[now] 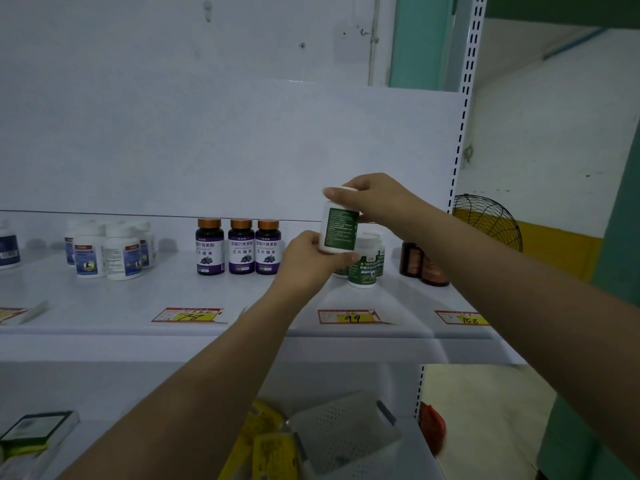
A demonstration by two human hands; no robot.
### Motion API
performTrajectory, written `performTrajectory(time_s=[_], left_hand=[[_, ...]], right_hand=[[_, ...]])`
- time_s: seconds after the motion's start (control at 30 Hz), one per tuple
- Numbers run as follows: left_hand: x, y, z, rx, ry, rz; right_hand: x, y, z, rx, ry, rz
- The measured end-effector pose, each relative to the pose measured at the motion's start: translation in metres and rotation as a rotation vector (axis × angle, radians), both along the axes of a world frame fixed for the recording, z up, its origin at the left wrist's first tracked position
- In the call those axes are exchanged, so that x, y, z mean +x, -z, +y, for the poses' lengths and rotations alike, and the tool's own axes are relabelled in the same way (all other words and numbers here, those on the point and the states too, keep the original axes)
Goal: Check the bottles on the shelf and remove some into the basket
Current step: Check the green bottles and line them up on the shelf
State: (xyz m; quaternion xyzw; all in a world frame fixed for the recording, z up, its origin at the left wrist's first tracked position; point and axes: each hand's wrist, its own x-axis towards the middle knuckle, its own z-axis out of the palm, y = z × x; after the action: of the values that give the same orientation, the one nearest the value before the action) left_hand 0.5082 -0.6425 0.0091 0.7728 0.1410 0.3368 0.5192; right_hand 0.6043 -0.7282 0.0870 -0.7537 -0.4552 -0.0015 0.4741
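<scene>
**BOTTLE HELD OVER SHELF, BOTH HANDS ENGAGED**

Surface: white metal shelf (138,306), pale back panel behind, slotted upright (460,133) at the right end. Along the front lip: price tags (349,317) with yellow fields and handwritten figures.

Standing on the shelf, left to right:
- white bottles with blue labels (104,252)
- three purple bottles (241,245) with copper caps, side by side
- green-label bottles (367,268)
- brown bottles (424,266), near the upright

On the lower shelf: white perforated basket (346,434), with yellow packs (266,441) just beside it.

Room beyond the upright: white wall, yellow lower band, green frame, black wire guard (491,220).

Left hand (311,258): grips the base of the white bottle (339,233) from below, fingers curled round it.

Right hand (377,202): pinches the white cap from above, thumb and fingers closed on it.

White bottle: near upright, raised clear of the shelf, in front of the green-label bottles, green printed panel facing the camera.
</scene>
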Motion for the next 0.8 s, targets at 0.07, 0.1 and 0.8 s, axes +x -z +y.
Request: performTrajectory(time_s=[0.07, 0.1, 0.8], left_hand=[[-0.001, -0.001, 0.001, -0.025, 0.033, 0.024], [-0.002, -0.001, 0.002, -0.034, 0.053, 0.044], [-0.001, -0.003, 0.009, -0.005, -0.01, 0.017]], right_hand=[[0.002, 0.0, 0.0, 0.019, -0.022, 0.042], [0.003, -0.001, 0.0, 0.018, -0.049, 0.057], [0.001, 0.004, 0.004, -0.002, -0.122, 0.071]])
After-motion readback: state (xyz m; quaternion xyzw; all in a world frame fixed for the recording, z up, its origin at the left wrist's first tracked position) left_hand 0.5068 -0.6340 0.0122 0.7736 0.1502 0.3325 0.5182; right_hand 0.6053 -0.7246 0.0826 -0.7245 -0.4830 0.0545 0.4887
